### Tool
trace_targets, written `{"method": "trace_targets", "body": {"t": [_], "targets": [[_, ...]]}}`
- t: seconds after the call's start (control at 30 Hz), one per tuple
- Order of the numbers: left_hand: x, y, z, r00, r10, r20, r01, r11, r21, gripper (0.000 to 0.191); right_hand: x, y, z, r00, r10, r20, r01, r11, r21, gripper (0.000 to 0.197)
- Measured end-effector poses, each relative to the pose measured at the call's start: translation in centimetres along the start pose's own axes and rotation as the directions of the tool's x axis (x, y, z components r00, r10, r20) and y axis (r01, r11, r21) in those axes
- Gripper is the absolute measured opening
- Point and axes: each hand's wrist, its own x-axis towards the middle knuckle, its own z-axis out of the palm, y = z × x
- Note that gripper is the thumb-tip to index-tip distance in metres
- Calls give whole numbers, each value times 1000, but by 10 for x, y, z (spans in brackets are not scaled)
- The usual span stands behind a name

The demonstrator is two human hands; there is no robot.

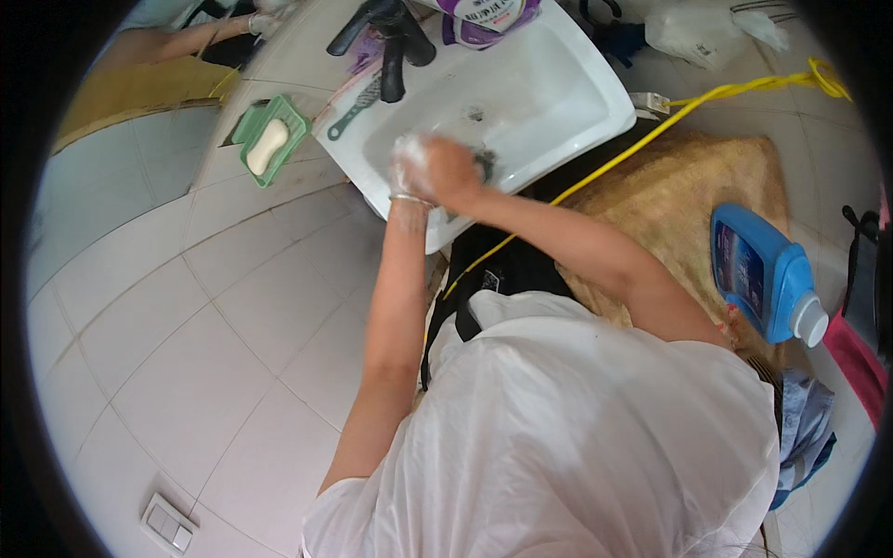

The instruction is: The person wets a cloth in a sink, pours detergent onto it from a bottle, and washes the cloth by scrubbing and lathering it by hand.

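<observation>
White lather coats my left hand [407,171], which wears a bangle [410,199] at the wrist. Pressed against it is my right hand [453,171], blurred by motion. The fingers of both are largely hidden by foam and overlap, so I cannot tell whether anything is between them. Both hands are over the near left part of a white washbasin [544,84]. A dark faucet [394,66] stands at the basin's far left side. Dark matter lies around the drain [485,162], partly behind my right hand.
Left of the basin, a pale soap bar [268,146] rests in a green soap dish [296,125]. A green-grey handled tool [354,110] lies on the rim near a purple package [488,17]. A yellow cable [621,150] crosses at right, near a blue bottle [760,272] on tan cloth [670,188].
</observation>
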Motion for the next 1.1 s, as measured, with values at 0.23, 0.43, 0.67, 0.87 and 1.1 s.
{"method": "trace_targets", "body": {"t": [0.23, 0.43, 0.67, 0.87, 1.1], "targets": [[7, 20, 63, 901, -381, -208, 311, 900, -306, 36, 24, 106, -12, 974, 194, 112, -203, 977, 72, 32], [-10, 66, 34, 977, -123, -176, 93, 982, -167, 48, 23, 72, -45, 750, 275, 602, -596, 675, 435, 51], [-15, 56, 21, 992, 24, -123, -20, 999, 39, 49, 23, 59, -62, 739, 110, 665, -323, 923, 207, 70], [-24, 28, -7, 996, -19, 82, -25, 863, 505, 39, 25, 63, -59, 840, 180, 511, -526, 43, 850, 16], [-25, 14, -29, 996, 16, -83, -10, 998, 65, 36, 17, 76, -56, 652, 196, 733, -666, -313, 677, 17]]}}
